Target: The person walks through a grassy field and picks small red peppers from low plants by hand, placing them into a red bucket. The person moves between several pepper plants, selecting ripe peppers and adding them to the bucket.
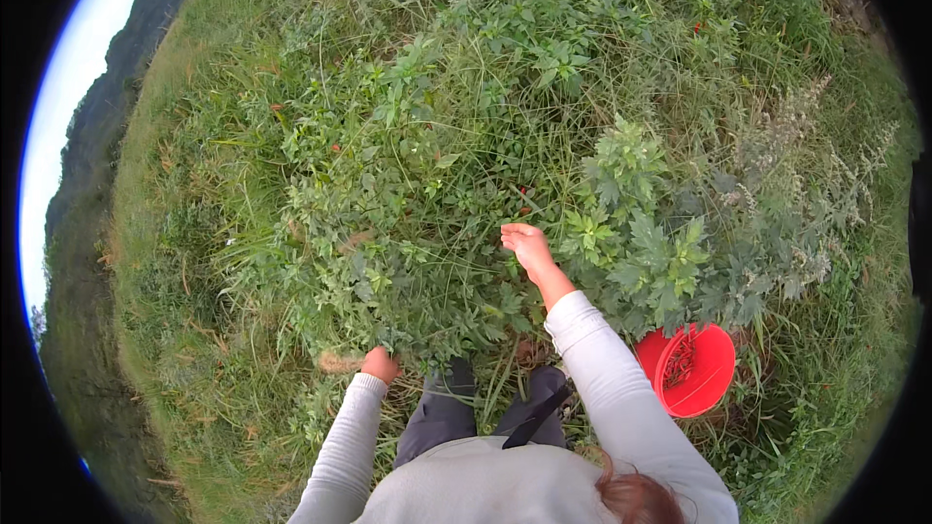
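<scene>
Dense green weeds and leafy plants [393, 262] stand before me. My left hand [381, 365] is low among the foliage near my left leg; its fingers are hidden by leaves, so I cannot tell what it grips. My right hand [526, 241] reaches out over the plants at the centre, fingers held forward and close together; whether anything small is between them is unclear. Just beyond it, small red chili peppers [523, 191] show among the leaves. To the right, a red plastic bucket [710, 378] tilts in the grass with many red chili peppers [680, 362] inside.
Tall leafy mugwort-like weeds [655, 247] rise between my right arm and the bucket. Long grass [240, 109] surrounds the plants. Another red pepper [697, 28] hangs further off at the upper right. A dark wooded hillside [95, 124] lies at the far left.
</scene>
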A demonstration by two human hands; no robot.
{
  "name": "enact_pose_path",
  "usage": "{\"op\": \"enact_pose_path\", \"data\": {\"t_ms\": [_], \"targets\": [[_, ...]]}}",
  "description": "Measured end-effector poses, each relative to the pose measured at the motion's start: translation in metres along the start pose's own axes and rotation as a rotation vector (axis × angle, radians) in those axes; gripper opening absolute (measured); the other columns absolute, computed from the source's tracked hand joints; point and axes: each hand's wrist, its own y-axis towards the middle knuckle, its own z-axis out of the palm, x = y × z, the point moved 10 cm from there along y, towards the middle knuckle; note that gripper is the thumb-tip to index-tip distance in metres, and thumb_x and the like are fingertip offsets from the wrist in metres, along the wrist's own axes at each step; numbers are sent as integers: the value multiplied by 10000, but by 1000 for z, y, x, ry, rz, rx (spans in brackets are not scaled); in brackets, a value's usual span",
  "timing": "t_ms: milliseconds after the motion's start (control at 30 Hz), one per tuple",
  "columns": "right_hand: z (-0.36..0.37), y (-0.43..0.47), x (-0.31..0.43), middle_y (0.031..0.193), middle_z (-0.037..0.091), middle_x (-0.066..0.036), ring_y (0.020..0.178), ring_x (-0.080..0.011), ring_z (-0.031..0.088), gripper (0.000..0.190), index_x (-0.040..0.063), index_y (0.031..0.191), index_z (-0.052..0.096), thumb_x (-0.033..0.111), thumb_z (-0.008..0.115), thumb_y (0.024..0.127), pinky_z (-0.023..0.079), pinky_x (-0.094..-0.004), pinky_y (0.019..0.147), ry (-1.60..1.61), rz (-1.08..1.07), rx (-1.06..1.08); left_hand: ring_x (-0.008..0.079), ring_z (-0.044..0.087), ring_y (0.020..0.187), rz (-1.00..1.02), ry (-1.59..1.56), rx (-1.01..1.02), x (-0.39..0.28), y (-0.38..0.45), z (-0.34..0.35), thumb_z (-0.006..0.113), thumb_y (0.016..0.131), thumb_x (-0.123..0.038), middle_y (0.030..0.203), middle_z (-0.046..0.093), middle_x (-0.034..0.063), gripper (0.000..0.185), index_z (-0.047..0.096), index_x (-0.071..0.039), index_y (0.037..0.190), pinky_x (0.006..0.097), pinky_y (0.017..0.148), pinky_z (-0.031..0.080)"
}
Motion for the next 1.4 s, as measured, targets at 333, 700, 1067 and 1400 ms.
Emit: {"op": "enact_pose_path", "data": {"t_ms": [333,700,1067,1400], "targets": [[-77,161,-23,865,616,-195,807,-379,583,120,43,827,609,94,544,739,471,-447,695,-1070,-58,-480,196,607,502,74,-231,187,-35,-21,-26,562,834,-207,611,625,100,220,602,7,802,323,500,484],[-98,130,-47,731,621,-161,681,-317,619,151,39,710,639,178,603,756,492,-409,584,-1170,-188,-625,252,638,662,9,-414,195,-27,-2,-3,575,737,-110,700,633,141,175,613,-18,880,355,644,495],[-55,-102,22,604,567,-115,556,-263,566,260,41,762,575,291,568,835,426,-382,527,-531,-185,-132,39,429,532,399,-697,-114,-232,-81,-60,496,847,-7,689,517,0,391,431,-17,1233,184,480,351],[-131,-353,80,733,611,-131,652,-328,592,195,44,811,572,229,516,840,467,-421,566,-567,-503,-400,32,412,486,561,-655,619,-413,-203,105,532,891,-203,603,483,-47,163,567,-53,837,184,415,319]]}}
